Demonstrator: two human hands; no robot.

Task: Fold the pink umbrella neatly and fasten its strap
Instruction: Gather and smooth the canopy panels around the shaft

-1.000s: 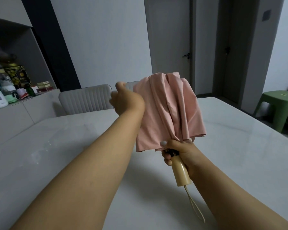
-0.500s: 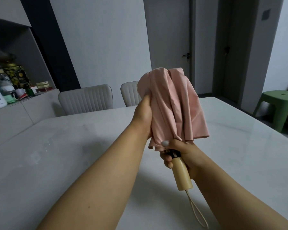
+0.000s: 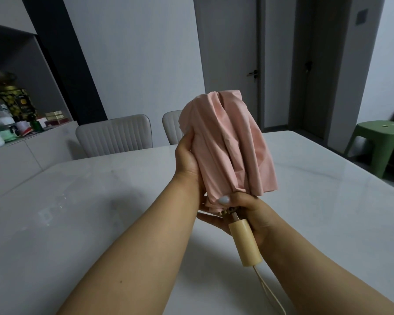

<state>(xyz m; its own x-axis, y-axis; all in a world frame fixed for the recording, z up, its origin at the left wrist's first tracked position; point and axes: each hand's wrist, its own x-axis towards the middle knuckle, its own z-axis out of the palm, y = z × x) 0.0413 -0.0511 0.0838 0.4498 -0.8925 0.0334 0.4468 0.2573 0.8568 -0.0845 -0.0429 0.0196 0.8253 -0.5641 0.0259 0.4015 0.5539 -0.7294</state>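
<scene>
The pink umbrella (image 3: 230, 146) is collapsed and held upright above the table, its loose canopy hanging in soft pleats. My left hand (image 3: 189, 162) presses flat against the canopy's left side, fingers wrapped behind the cloth. My right hand (image 3: 248, 212) grips the umbrella at the base of the canopy, just above the cream handle (image 3: 245, 242), thumb on the fabric's lower edge. A thin cream wrist cord (image 3: 268, 292) dangles from the handle's end. The fastening strap is not visible among the folds.
A white marble table (image 3: 77, 212) spreads beneath my arms. Two pale ribbed chairs (image 3: 114, 135) stand at its far edge. A counter with jars and bottles (image 3: 11, 123) is at the left, a green stool (image 3: 380, 142) at the right, closed doors behind.
My left hand came from the umbrella's far top down along the canopy's left side, gathering the cloth inward. The canopy is now narrower, and more of the handle shows below my right hand.
</scene>
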